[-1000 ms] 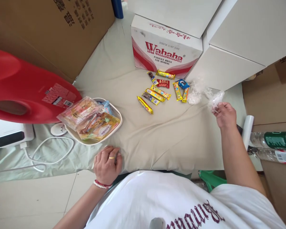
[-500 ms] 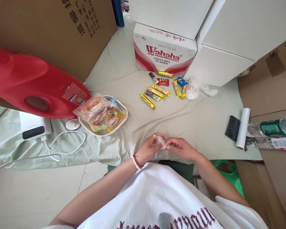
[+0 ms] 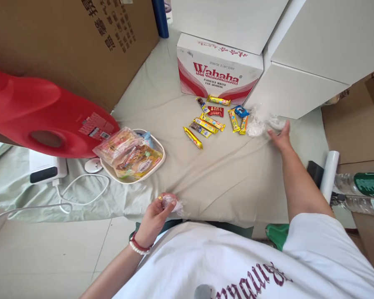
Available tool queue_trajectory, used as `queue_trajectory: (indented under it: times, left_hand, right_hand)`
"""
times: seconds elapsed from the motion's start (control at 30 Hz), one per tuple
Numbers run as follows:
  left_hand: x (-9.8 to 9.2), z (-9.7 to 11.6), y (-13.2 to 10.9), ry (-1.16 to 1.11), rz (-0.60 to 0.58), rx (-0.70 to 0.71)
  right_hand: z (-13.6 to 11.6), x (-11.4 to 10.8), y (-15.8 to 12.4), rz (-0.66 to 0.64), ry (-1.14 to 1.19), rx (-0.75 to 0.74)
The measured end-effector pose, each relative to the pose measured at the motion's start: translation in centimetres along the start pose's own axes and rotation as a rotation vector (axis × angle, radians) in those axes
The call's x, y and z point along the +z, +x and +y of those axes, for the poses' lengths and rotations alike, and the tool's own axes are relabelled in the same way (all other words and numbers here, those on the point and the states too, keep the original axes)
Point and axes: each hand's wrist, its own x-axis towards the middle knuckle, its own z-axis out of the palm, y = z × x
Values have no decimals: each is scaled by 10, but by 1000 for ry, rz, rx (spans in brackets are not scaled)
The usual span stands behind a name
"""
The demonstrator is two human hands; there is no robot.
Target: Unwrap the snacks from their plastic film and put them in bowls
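My left hand is closed around a crumpled clear plastic bag near the front edge of the cloth, with loose film sticking out to the right. Farther off, my right hand stretches out with its fingers apart at the near right end of a clump of clear plastic bags. Whether the fingertips touch the clump I cannot tell. Left of the clump lie a blue wrapped snack, several yellow snack bars and a red packet.
On the left, a white basin holds packaged snacks, beside a big red jug and a white power bank with a cable. A Wahaha carton and white boxes stand behind. Plastic bottles lie at right.
My hands have parted: the left moved left and nearer me with the crumpled plastic bag, the right let go and reached forward and right to the clump of plastic bags.
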Motion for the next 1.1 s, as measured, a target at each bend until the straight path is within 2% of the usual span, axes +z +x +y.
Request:
queue_trajectory:
  times: [0.07, 0.17, 0.27, 0.37, 0.47, 0.57, 0.63, 0.67, 0.73, 0.8, 0.83, 0.87, 0.93, 1.0, 1.1]
  left_hand:
    - [1, 0, -1, -48, -1, 6]
    - [4, 3, -1, -147, -23, -1]
    - [10, 10, 2, -179, -58, 10]
    - [19, 18, 8, -192, -66, 38]
    - [28, 24, 16, -244, -76, 9]
    - [35, 29, 26, -351, -76, -56]
    - [38, 32, 32, -434, -108, -91]
    - [39, 33, 34, -478, -140, -105]
    - [42, 36, 37, -561, -227, -127]
    - [45, 38, 38, -604, -297, -134]
    - [46, 38, 39, -598, -317, -131]
    - [48, 36, 39, -573, -323, -125]
    - [49, 32, 41, -491, -291, -105]
    - [49, 25, 43, -402, -221, -78]
    - [45, 17, 42, -318, -152, -34]
  right_hand:
    - [-19, 24, 14, -98, -12, -45]
    - [-55, 56, 35, -168, -60, -135]
    - [-84, 72, 50, -181, -103, -111]
    - [-97, 63, 57, -231, -116, -38]
    - [-102, 35, 47, -257, -44, 22]
    - [-114, 1, 5, -47, 134, 91]
    - [-131, -14, -49, 120, 261, 85]
    - [-141, -18, -83, 118, 289, 71]
    - [-165, -15, -157, -3, 369, 12]
    - [-190, -1, -227, -371, 607, -83]
    - [-201, 9, -255, -510, 745, -49]
    - [-211, 18, -277, -583, 846, 34]
    - [-223, 34, -302, -659, 1008, 235]
    - [-227, 41, -305, -618, 1100, 377]
    - [-226, 35, -293, -502, 1128, 408]
